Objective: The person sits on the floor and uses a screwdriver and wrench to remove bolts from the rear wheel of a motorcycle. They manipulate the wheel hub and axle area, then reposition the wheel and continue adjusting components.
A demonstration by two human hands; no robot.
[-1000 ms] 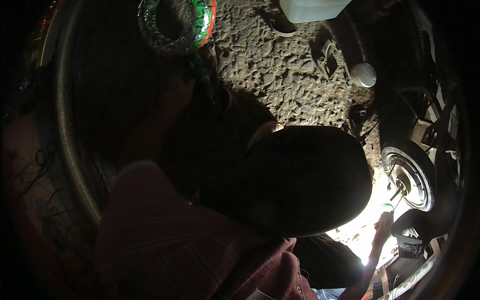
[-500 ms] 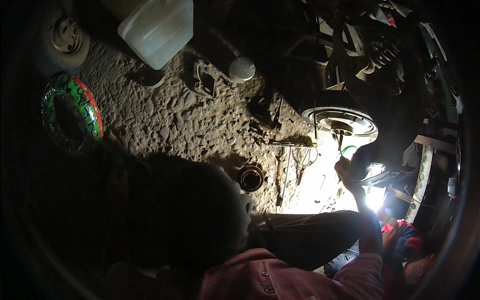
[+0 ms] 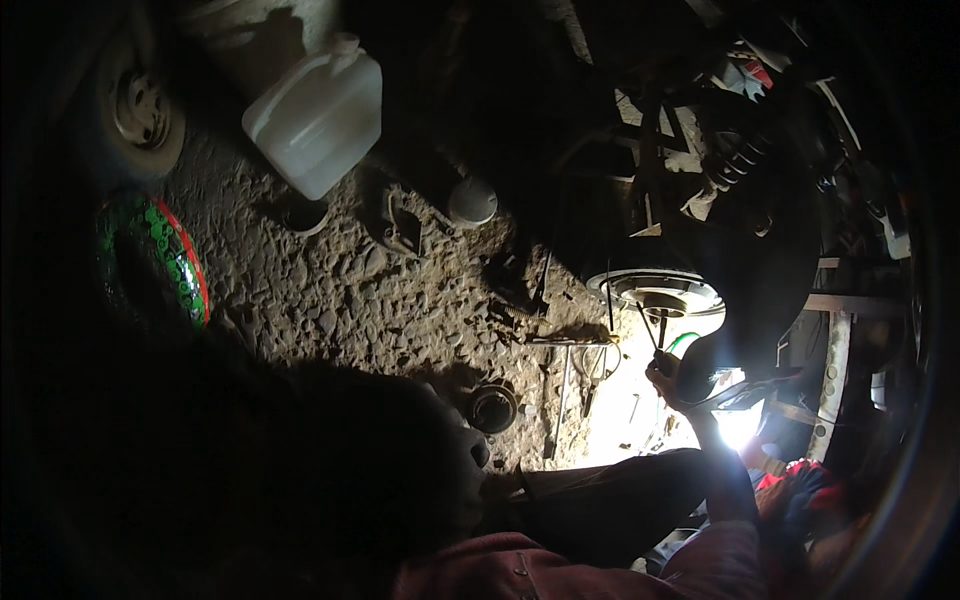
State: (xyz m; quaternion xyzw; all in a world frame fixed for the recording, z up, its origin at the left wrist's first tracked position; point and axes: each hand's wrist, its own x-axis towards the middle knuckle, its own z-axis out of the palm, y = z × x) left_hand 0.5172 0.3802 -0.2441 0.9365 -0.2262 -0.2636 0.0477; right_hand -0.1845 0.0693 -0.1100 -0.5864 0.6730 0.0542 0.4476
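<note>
Right fingers point(image 3: 657, 368) show dimly near the wheel point(image 3: 657, 287), their hold unclear.

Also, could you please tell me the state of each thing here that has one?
Right grip: curled, beside a thin rod; full closure unclear.
Left grip: cannot be made out.
Wheel: partly lit; whether mounted, unclear.
Lamp: on, glaring.
White plastic jerrycan: fill level unclear.
Green-and-red wrapped tyre: shiny wrapping on, partly shadowed.
Round metal ring: lying, opening upward.
</note>
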